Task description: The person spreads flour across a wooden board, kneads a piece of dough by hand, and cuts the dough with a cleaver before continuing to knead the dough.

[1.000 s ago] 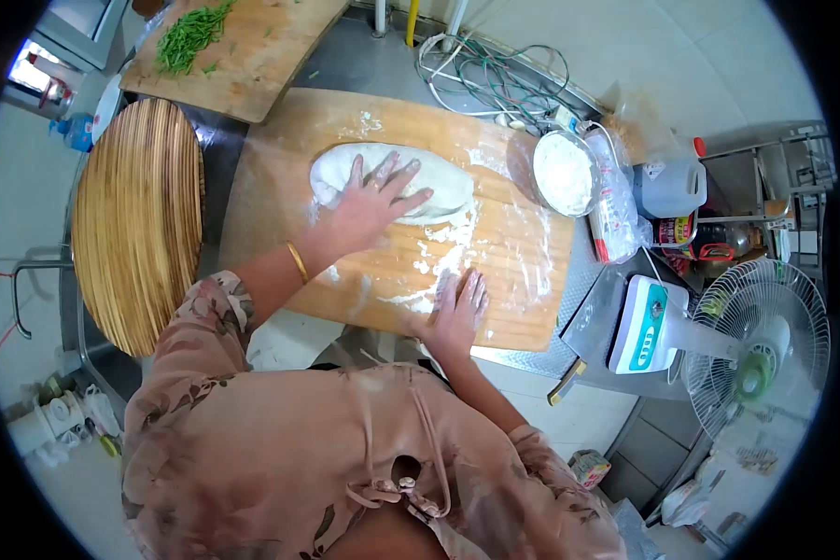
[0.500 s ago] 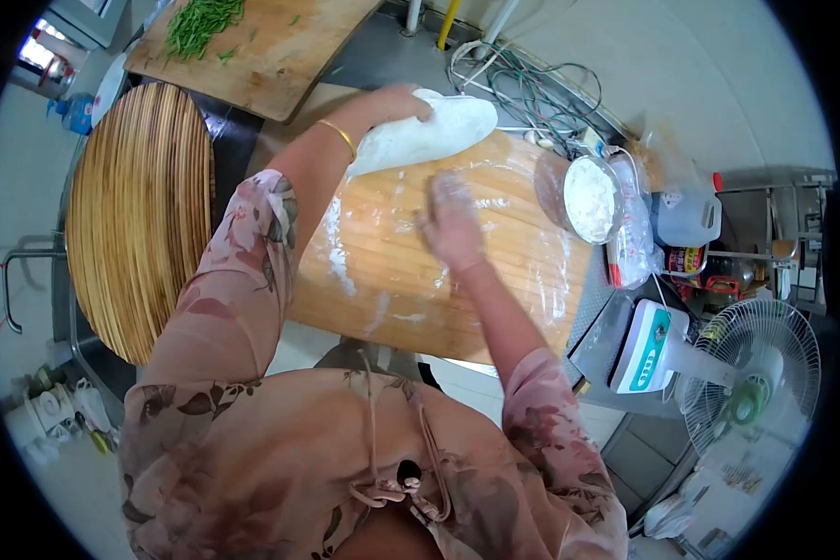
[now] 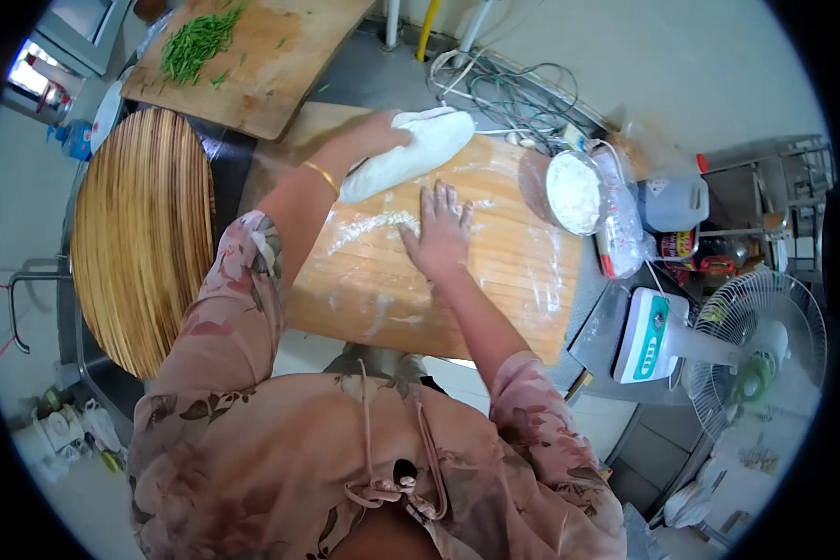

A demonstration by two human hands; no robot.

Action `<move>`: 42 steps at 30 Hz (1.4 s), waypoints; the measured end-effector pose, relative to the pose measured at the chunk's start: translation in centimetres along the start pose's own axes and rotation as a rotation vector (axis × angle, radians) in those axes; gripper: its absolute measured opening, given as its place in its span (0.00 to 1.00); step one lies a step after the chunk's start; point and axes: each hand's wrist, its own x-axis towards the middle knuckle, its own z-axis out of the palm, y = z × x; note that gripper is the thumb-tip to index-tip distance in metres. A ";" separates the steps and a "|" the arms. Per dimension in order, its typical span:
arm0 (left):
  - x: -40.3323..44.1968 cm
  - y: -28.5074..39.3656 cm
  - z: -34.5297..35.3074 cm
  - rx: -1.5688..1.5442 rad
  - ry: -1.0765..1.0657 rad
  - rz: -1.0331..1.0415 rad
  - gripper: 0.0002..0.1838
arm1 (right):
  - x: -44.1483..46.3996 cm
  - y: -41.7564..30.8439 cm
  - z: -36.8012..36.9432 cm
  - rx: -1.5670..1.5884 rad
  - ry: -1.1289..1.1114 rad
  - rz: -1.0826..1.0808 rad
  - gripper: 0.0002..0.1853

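- Far left there's a round wooden slatted panel (image 3: 143, 245), kinda striped.
- Next up, a cutting board (image 3: 285, 56) with chopped greens (image 3: 198, 44) piled on its left side.
- Left hand (image 3: 375, 136) has hold of the left side of the dough (image 3: 418, 154), fingers wrapped on it, though most of them are hidden.
- The dough's a pale, longish slab, sitting slanted over the far part of the floury wooden board (image 3: 383, 289).
- Right hand (image 3: 441, 238) is gripping nothing, palm down on that board, fingers released and spread, tips just beside the dough.
- Bowl of white powder (image 3: 577, 193) at the board's right edge, fan (image 3: 758, 350) way over right.
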 end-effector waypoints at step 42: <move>-20.4 -3.0 4.4 -1.254 0.468 -0.128 0.30 | -3.2 -2.0 0.1 -0.044 -0.195 -0.439 0.34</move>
